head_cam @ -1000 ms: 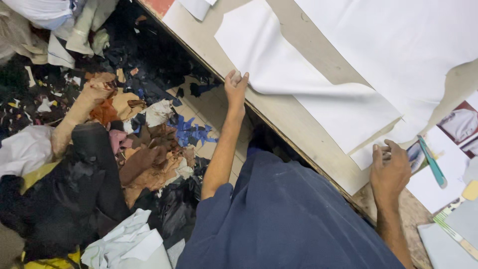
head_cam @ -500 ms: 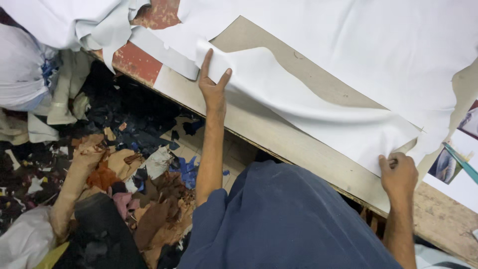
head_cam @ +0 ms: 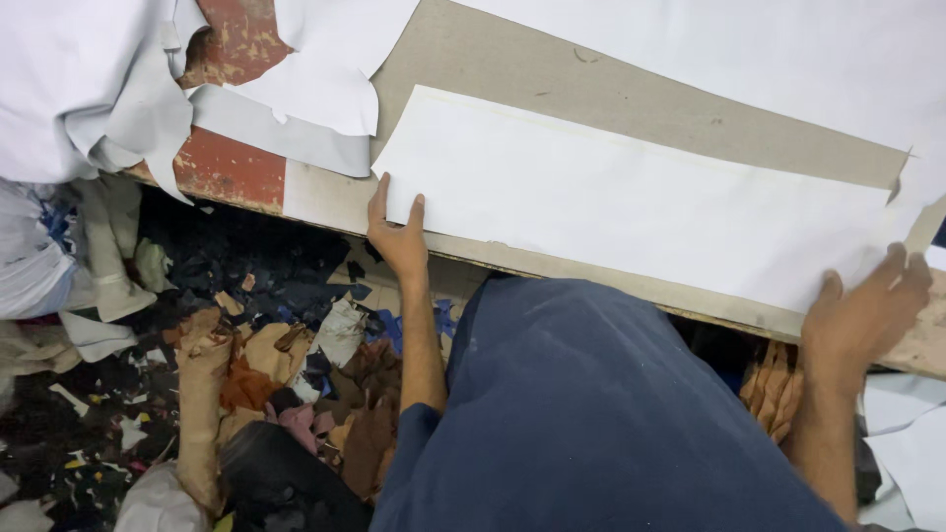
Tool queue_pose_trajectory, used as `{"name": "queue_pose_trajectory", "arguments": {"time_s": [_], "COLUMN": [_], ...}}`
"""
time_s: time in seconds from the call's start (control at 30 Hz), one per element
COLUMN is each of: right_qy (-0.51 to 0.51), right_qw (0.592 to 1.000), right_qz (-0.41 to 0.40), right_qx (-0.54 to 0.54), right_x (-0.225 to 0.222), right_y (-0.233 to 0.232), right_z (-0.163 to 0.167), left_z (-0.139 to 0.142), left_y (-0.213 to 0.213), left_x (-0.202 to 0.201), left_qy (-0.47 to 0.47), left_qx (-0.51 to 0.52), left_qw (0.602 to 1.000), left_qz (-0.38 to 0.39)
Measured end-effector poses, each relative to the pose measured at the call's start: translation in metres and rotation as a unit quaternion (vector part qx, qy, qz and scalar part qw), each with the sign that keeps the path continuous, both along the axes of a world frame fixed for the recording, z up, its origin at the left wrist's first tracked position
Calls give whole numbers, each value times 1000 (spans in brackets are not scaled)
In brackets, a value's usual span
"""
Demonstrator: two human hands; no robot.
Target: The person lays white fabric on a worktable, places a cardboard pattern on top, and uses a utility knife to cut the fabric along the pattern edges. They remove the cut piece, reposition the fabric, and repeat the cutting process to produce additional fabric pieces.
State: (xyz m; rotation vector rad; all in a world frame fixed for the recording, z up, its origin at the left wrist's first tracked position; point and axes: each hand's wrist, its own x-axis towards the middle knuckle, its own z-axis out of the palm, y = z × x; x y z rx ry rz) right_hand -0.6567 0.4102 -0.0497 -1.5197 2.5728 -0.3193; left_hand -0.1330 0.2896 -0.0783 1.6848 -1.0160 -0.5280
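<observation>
A long white strip of sheet material [head_cam: 631,202] lies flat on a brown cardboard-covered table [head_cam: 631,99]. My left hand [head_cam: 397,232] presses on the strip's near left corner, fingers spread over its edge. My right hand [head_cam: 867,315] rests flat on the strip's near right end at the table's front edge. Neither hand closes around the strip; both lie on top of it. My dark blue shirt fills the lower middle of the view.
More white sheets [head_cam: 89,79] hang in a heap at the table's left end, and another large white sheet [head_cam: 749,49] lies at the back. Below the table, the floor holds brown, blue and black leather scraps [head_cam: 296,365]. White pieces [head_cam: 907,443] lie at lower right.
The strip, earlier curled and lifted at one end, now lies flat. My left hand slid to its left corner and my right hand spread open on its right end.
</observation>
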Motion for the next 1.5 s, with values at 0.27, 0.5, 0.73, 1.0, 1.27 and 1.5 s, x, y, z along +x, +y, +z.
{"name": "queue_pose_trajectory", "arguments": {"time_s": [0.27, 0.5, 0.73, 1.0, 1.27, 1.5], "right_qy": [-80, -118, -94, -71, -63, -89], "right_qw": [979, 901, 816, 902, 993, 974], "right_qz": [167, 416, 571, 414, -39, -33], "right_qx": [91, 41, -16, 100, -87, -208], "right_x": [136, 307, 395, 174, -43, -58], "right_y": [-66, -152, -178, -78, 37, 75], "right_z": [-21, -20, -30, -29, -5, -12], "left_z": [-7, -15, -29, -16, -20, 39], "left_y": [-8, -9, -7, 0, -6, -2], "left_x": [32, 43, 50, 29, 13, -42], "left_qy": [170, 56, -1, -58, -120, -25], "left_qx": [-8, 11, 10, 41, 79, 65], "left_qw": [985, 998, 1000, 997, 988, 997], "left_qz": [22, 37, 11, 20, 49, 26]}}
